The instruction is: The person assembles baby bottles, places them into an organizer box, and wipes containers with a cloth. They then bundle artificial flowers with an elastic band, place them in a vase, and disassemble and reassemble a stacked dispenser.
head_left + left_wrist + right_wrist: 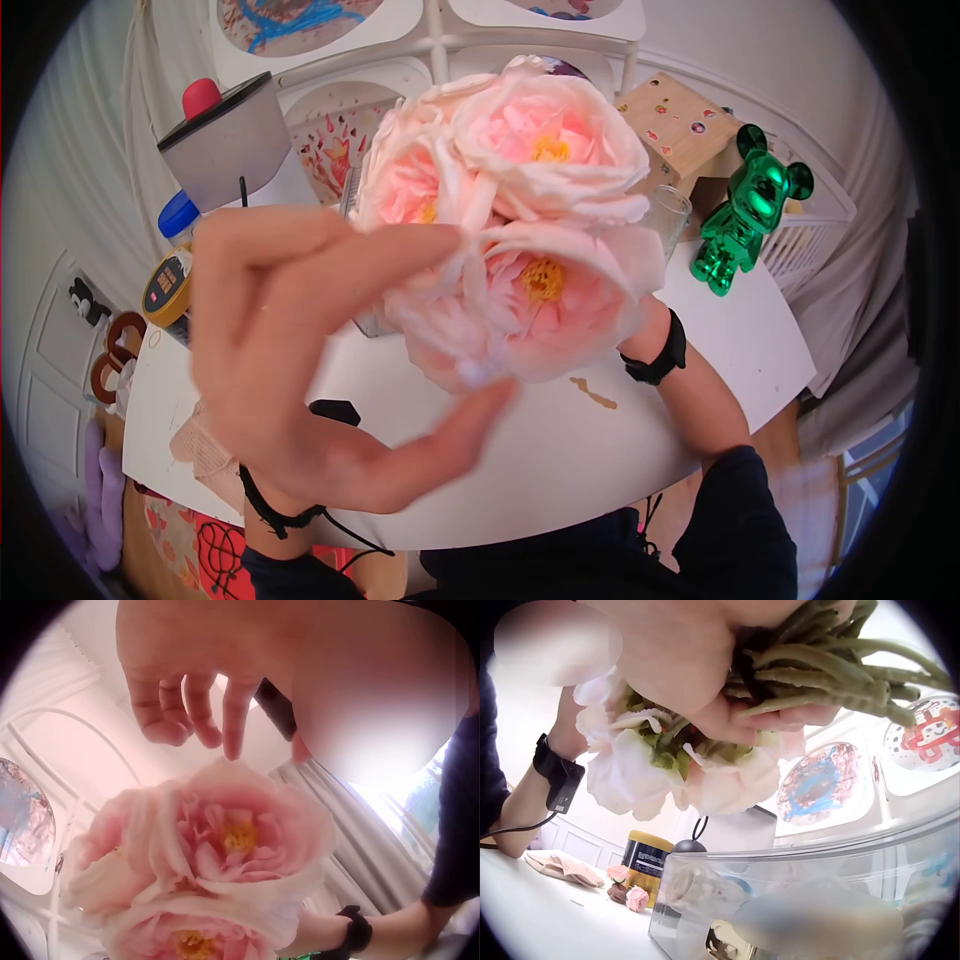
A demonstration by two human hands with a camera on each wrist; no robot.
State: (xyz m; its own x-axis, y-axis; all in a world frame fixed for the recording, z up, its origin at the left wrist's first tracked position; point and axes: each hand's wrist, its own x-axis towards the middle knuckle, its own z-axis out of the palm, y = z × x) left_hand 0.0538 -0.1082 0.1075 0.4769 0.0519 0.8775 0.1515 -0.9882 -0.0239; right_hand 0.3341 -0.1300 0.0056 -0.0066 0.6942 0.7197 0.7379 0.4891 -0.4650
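A bunch of pale pink roses with yellow centres is held up in front of me. My right hand grips its green stems, which stick out past the fingers. In the head view that hand is mostly hidden behind the blooms. My left hand is at the left side of the bunch, thumb and forefinger spread apart around the lower bloom. Its fingertips are right at the petal edge in the left wrist view, and nothing is pinched between them.
Below is a white table. A green shiny bear figure and a glass jar stand right. At the left are a yellow-lidded tub, a grey box and small pink roses. A clear container stands close by.
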